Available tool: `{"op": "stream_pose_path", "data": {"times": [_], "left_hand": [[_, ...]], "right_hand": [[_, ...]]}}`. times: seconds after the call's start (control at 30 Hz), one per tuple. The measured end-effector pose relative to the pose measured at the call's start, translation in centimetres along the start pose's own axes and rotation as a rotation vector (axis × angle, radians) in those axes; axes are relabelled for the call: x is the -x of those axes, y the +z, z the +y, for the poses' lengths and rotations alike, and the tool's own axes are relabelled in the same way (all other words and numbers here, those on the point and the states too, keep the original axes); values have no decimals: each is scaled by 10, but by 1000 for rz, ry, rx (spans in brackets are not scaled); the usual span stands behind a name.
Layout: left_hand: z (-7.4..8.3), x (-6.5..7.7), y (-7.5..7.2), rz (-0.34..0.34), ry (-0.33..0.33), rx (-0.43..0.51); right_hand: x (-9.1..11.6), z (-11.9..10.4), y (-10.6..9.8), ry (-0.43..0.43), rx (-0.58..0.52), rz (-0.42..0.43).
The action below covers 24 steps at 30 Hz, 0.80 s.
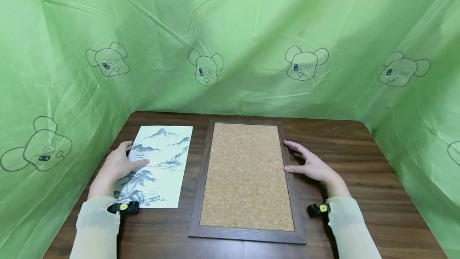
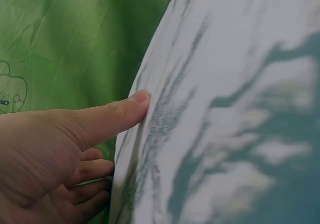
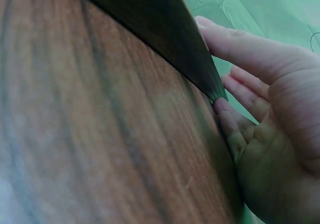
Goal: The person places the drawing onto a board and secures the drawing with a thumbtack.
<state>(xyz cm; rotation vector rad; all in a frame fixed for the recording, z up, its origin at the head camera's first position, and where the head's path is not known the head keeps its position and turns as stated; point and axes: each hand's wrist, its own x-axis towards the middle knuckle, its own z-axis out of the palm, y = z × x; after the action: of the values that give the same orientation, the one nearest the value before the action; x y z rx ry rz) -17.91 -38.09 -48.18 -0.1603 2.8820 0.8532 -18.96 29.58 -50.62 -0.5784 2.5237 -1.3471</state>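
A white sheet printed with an ink landscape (image 1: 169,147) of mountains and trees lies on the left of the table. My left hand (image 1: 118,162) is at its left edge; the thumb (image 2: 135,104) lies straight over the print, and the other fingers are beside the edge, partly hidden. In the middle lies a dark wooden frame (image 1: 248,234) around a cork panel (image 1: 248,175). My right hand (image 1: 316,166) touches the frame's right side with thumb and fingertips. The right wrist view shows those fingers (image 3: 230,119) against the frame's dark side wall.
The brown wood-grain table (image 1: 359,187) carries both things. A green cloth (image 1: 244,19) with printed bear heads hangs along the back and both sides. Between sheet and frame runs a narrow strip of table. Each wrist wears a small black camera (image 1: 133,207).
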Motion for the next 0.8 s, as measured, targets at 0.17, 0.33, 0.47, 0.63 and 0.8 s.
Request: {"op": "stream_pose_path", "data": {"times": [0.17,0.33,0.47,0.63,0.8], "left_hand": [[1,0,1,50,4,-14],[1,-1,2,59,2,-35],[0,-1,3,64,4,-39],[0,1,3,89,22,-44],[-1,2,4,99,46,-52]], "right_hand": [[-1,-3,-1,41,-24,-1],[-1,-2,-1,54,-30,2],[-1,-3,0,56,-17,2],[-1,-2,0,48,-5,2],[0,-1,0,47,-10,-1]]}}
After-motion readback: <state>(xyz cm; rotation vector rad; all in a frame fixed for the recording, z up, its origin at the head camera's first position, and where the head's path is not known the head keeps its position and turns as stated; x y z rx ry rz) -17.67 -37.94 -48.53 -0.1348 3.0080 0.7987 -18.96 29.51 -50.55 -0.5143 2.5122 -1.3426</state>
